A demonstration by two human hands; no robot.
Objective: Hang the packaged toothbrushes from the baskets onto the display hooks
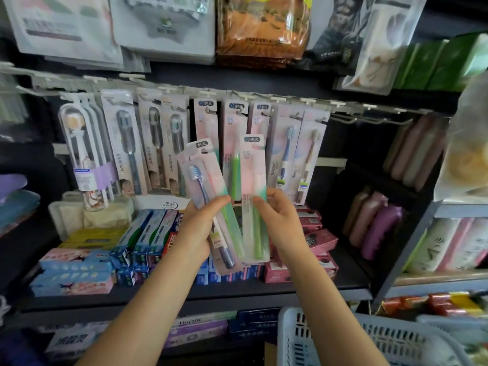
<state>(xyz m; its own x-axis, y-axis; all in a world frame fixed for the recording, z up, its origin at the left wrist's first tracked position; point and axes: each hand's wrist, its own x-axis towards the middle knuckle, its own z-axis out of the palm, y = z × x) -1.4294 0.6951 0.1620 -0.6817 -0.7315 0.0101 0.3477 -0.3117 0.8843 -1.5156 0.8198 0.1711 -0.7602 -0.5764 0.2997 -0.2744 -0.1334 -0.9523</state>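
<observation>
My left hand (203, 228) grips a small fanned stack of packaged toothbrushes (204, 186); the front pack shows a blue brush and tilts left. My right hand (280, 220) pinches a single pink-and-green pack with a green toothbrush (253, 180), held upright beside the stack. Both are in front of the row of display hooks (264, 100), where several toothbrush packs (235, 133) hang. At the right end of the rail, bare hooks (369, 118) stick out. A pale blue basket (343, 339) sits at the bottom right.
Toothpaste boxes (137, 233) and pink boxes (317, 239) cover the shelf under the hooks. Pink and purple bottles (377, 223) stand in the right compartment. Bagged goods (261, 25) hang above the rail. A grey shelf unit (449, 212) juts in at the right.
</observation>
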